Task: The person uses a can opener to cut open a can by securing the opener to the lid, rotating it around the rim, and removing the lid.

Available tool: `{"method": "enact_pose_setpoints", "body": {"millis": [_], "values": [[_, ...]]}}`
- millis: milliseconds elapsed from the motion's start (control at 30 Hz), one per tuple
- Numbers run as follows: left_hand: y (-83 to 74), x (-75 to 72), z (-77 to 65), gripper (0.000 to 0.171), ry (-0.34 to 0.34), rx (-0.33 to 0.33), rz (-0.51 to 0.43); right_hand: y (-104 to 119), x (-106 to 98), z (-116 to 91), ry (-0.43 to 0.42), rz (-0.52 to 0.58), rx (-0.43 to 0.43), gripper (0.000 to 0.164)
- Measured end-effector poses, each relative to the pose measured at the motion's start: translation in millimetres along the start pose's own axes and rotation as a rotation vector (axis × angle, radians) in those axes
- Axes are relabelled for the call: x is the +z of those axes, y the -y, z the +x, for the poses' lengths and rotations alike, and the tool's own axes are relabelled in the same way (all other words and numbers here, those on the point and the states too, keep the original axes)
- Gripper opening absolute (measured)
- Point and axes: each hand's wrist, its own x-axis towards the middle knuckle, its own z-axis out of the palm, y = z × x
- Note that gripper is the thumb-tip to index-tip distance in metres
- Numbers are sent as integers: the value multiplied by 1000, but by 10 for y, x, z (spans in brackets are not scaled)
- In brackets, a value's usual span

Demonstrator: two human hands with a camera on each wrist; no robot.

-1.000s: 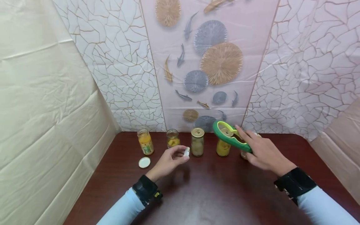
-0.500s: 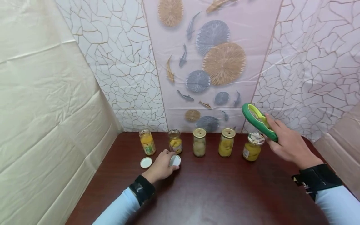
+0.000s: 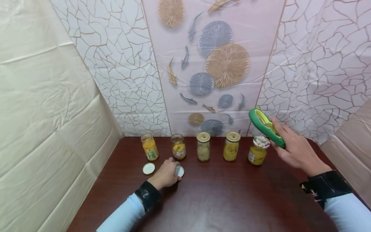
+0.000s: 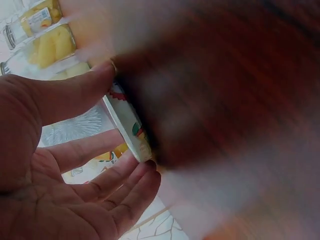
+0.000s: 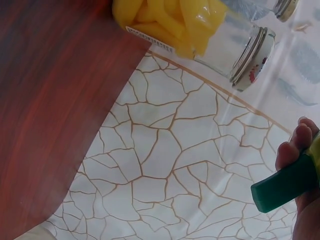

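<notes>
My left hand [image 3: 165,174] pinches a jar lid [image 3: 180,171] by its edge, between thumb and fingers. The lid's white inside faces up, low at the tabletop before an uncapped jar of yellow fruit [image 3: 178,148]. In the left wrist view the lid's printed rim [image 4: 131,125] shows. My right hand [image 3: 298,151] grips a green jar opener [image 3: 264,128], raised above and beside the rightmost jar [image 3: 259,151], which wears a patterned lid. One end of the opener [image 5: 282,187] sticks out of the fist in the right wrist view.
An uncapped jar with orange contents [image 3: 150,149] stands far left, a loose white lid [image 3: 148,168] in front of it. Two gold-capped jars, one pale [image 3: 204,148] and one yellow [image 3: 231,148], stand mid-row. Patterned cloth [image 3: 130,80] hangs behind the dark red table [image 3: 226,199].
My left hand has brought the lid left and down to the tabletop, its white inside now facing up. My right hand has moved the opener rightward and up, away from the yellow gold-capped jar.
</notes>
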Motion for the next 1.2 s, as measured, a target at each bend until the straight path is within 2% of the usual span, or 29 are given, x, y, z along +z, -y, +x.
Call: {"method": "enact_pose_setpoints", "body": {"millis": [200, 467, 767, 867, 1000, 1200], "values": [[17, 23, 6, 54, -1, -7, -14, 38, 23, -8, 14, -17, 2, 95], [40, 30, -21, 62, 1, 3, -38, 51, 55, -25, 21, 16, 0, 92], [16, -20, -57, 89, 14, -60, -94, 121, 45, 28, 26, 41, 2, 92], [-27, -77, -80, 91, -16, -60, -102, 170, 22, 69, 29, 41, -2, 89], [-122, -174, -123, 88, -92, -12, -128, 239, -14, 120, 29, 19, -19, 90], [-259, -267, -274, 83, -165, 24, -200, 319, -25, 139, 21, -65, -56, 93]]}}
